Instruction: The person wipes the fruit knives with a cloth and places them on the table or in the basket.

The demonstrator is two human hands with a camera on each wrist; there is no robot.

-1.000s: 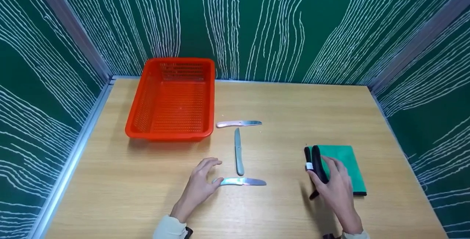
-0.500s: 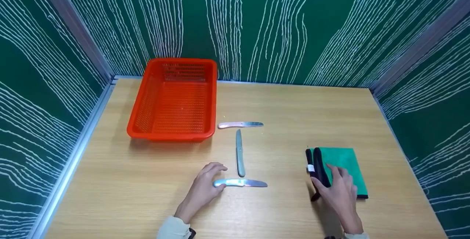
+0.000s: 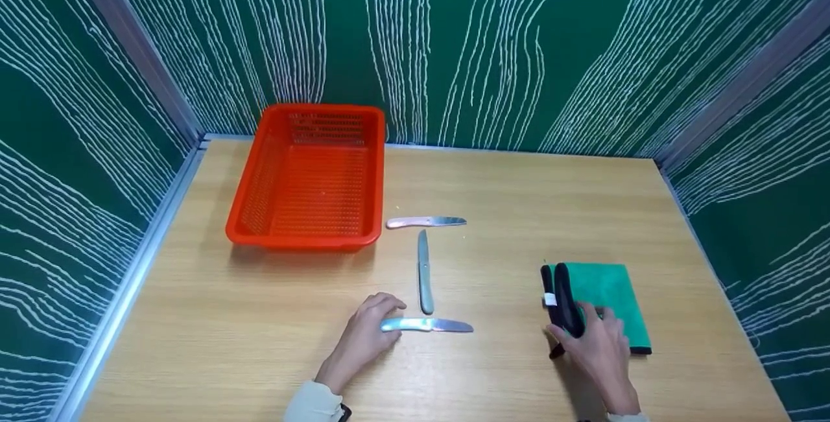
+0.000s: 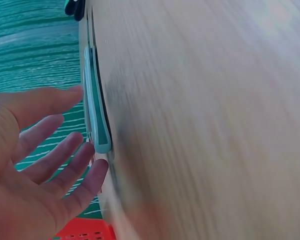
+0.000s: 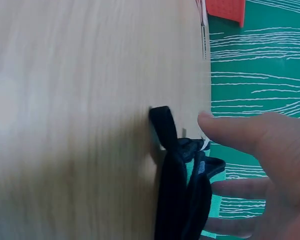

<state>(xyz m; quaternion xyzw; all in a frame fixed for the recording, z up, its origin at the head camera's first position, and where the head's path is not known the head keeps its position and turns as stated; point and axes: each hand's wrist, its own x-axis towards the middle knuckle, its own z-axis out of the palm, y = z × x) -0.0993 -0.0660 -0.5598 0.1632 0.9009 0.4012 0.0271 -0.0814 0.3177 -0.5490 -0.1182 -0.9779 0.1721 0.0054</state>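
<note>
Right hand (image 3: 595, 341) drawn back along folded cloth (image 3: 606, 286), toward table's (image 3: 493, 376) right edge; left hand (image 3: 366, 331) about near knife (image 3: 428, 325); both spread; other knives (image 3: 424, 273) outside basket (image 3: 305, 240)

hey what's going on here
A person works at a wooden table with bare hands. The left hand is open by the handle of the nearest knife; the right hand is at a folded green cloth. Whether either grips is unclear. A second knife, a third knife and a red basket lie beyond.
</note>
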